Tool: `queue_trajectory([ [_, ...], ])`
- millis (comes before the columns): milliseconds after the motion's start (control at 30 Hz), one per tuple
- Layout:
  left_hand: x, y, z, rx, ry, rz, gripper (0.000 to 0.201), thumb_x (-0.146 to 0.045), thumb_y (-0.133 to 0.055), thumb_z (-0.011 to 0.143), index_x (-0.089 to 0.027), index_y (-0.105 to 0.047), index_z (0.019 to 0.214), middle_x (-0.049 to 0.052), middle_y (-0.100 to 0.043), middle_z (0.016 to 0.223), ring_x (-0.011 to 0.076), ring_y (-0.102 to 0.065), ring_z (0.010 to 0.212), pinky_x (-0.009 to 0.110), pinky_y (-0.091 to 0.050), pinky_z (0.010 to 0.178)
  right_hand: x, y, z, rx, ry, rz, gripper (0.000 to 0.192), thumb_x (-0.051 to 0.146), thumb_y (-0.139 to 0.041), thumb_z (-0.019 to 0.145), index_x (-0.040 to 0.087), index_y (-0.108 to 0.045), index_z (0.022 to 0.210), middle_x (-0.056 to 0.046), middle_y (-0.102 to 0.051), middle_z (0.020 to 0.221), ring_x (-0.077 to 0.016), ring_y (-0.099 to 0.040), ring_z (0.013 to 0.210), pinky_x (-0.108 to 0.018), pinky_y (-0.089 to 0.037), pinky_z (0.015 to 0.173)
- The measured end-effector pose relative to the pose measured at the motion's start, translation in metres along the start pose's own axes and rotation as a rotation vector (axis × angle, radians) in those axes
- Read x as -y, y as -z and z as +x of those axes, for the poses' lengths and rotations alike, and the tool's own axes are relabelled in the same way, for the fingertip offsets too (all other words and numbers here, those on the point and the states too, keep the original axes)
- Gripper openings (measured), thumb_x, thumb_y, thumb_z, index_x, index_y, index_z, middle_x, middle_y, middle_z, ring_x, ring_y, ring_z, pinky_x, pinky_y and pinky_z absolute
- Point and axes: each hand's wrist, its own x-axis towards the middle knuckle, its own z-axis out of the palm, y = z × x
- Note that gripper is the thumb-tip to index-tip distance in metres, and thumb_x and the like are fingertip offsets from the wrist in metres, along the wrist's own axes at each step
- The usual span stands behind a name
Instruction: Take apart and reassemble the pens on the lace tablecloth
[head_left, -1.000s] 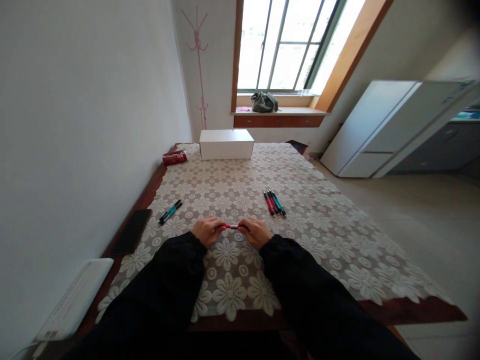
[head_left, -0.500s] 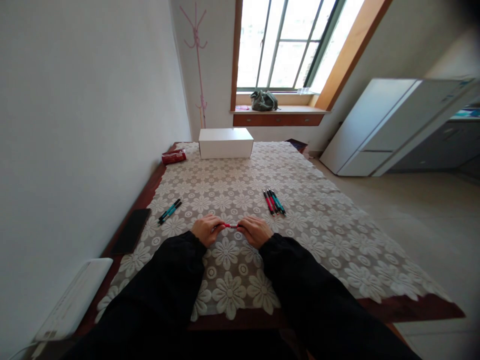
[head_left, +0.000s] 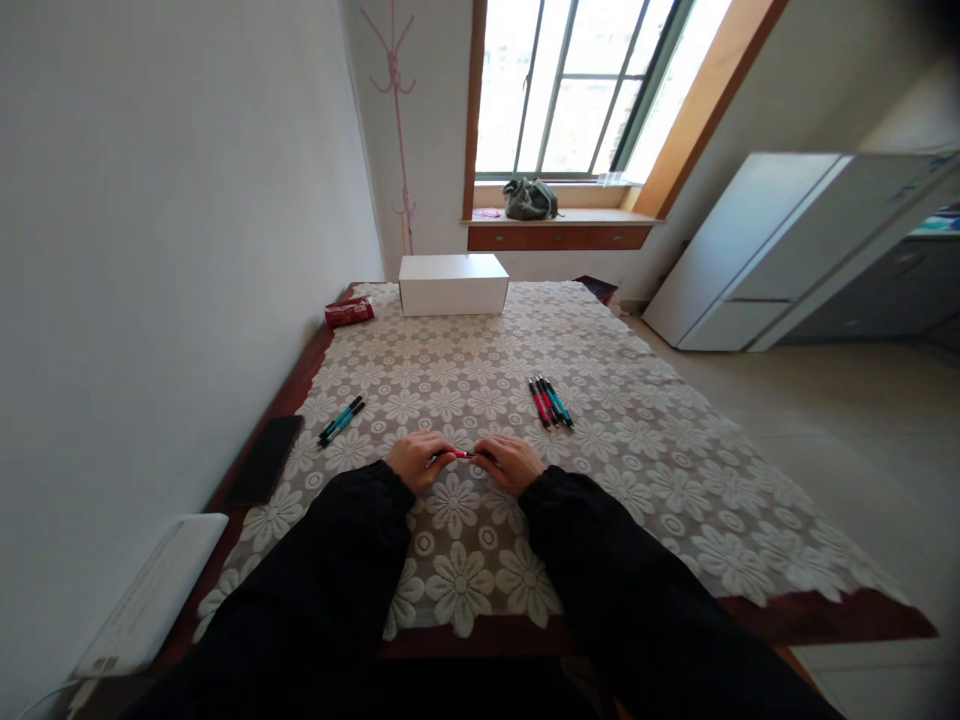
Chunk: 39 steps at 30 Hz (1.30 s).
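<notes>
A slim red pen with a dark end is held level just above the tablecloth. My left hand pinches its red part, and my right hand pinches the dark end. The fingers cover much of the pen, so its tips are mostly hidden. To the right of my hands lies a group of several red and teal pens, side by side. On the left, two teal and black pens rest close together on the cloth.
A flower-patterned lace tablecloth covers the table. At its far end stand a white box and a dark red packet. Along the left edge are a black phone and a white device with a cable, next to the wall.
The two hands have come slightly closer together along the pen, and less of its light middle part shows. The view has shifted a little; the other pens stay put.
</notes>
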Motion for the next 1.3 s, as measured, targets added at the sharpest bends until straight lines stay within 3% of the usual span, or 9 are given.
queue_trajectory([
  [267, -0.001, -0.001, 0.000, -0.002, -0.027, 0.007, 0.028, -0.040, -0.050, 0.095, -0.022, -0.071, 0.095, 0.005, -0.072, 0.094, 0.0187, -0.062, 0.086, 0.032, -0.050, 0.081, 0.000, -0.005, -0.001, 0.068, -0.085, -0.053, 0.033, 0.037, -0.040, 0.101, 0.021, -0.063, 0.083, -0.002, -0.064, 0.072, -0.0152, -0.058, 0.070, -0.026, -0.036, 0.065],
  [500, 0.003, -0.001, -0.001, -0.133, 0.142, -0.061, 0.030, -0.039, -0.065, 0.086, -0.023, -0.065, 0.111, 0.002, -0.071, 0.089, 0.0164, -0.063, 0.080, 0.030, -0.051, 0.077, -0.009, -0.003, -0.002, -0.043, -0.201, -0.045, 0.027, 0.034, -0.041, 0.100, 0.021, -0.061, 0.088, -0.003, -0.065, 0.077, -0.0166, -0.059, 0.073, -0.026, -0.037, 0.066],
  [700, 0.003, 0.000, 0.000, -0.159, 0.168, -0.060, 0.022, -0.035, -0.055, 0.091, -0.022, -0.068, 0.103, 0.003, -0.070, 0.086, 0.0155, -0.061, 0.077, 0.028, -0.048, 0.073, -0.011, -0.002, -0.002, -0.064, -0.224, -0.033, 0.026, 0.035, -0.041, 0.100, 0.022, -0.060, 0.090, -0.003, -0.065, 0.079, -0.0169, -0.060, 0.075, -0.026, -0.040, 0.068],
  [867, 0.002, 0.002, 0.001, -0.130, 0.197, 0.007, 0.034, -0.037, -0.043, 0.097, -0.021, -0.069, 0.084, 0.004, -0.068, 0.077, 0.0171, -0.059, 0.075, 0.029, -0.045, 0.069, -0.011, -0.003, -0.001, -0.123, -0.181, 0.036, 0.023, 0.033, -0.042, 0.100, 0.022, -0.061, 0.094, -0.005, -0.068, 0.089, -0.0185, -0.062, 0.083, -0.028, -0.044, 0.074],
  [1000, 0.004, 0.001, 0.001, -0.099, 0.207, 0.023, 0.034, -0.039, -0.044, 0.096, -0.021, -0.069, 0.081, 0.003, -0.064, 0.071, 0.0168, -0.058, 0.072, 0.028, -0.044, 0.066, -0.012, -0.002, 0.000, -0.147, -0.172, 0.047, 0.022, 0.032, -0.044, 0.099, 0.022, -0.062, 0.094, -0.006, -0.068, 0.091, -0.0187, -0.063, 0.085, -0.029, -0.045, 0.076],
  [1300, 0.008, -0.003, 0.000, -0.168, 0.152, -0.063, 0.017, -0.035, -0.058, 0.091, -0.020, -0.067, 0.090, 0.004, -0.068, 0.085, 0.0160, -0.060, 0.076, 0.029, -0.049, 0.073, -0.011, -0.002, -0.002, -0.087, -0.222, -0.005, 0.024, 0.033, -0.043, 0.099, 0.021, -0.060, 0.087, -0.003, -0.064, 0.076, -0.0169, -0.059, 0.071, -0.026, -0.039, 0.065],
])
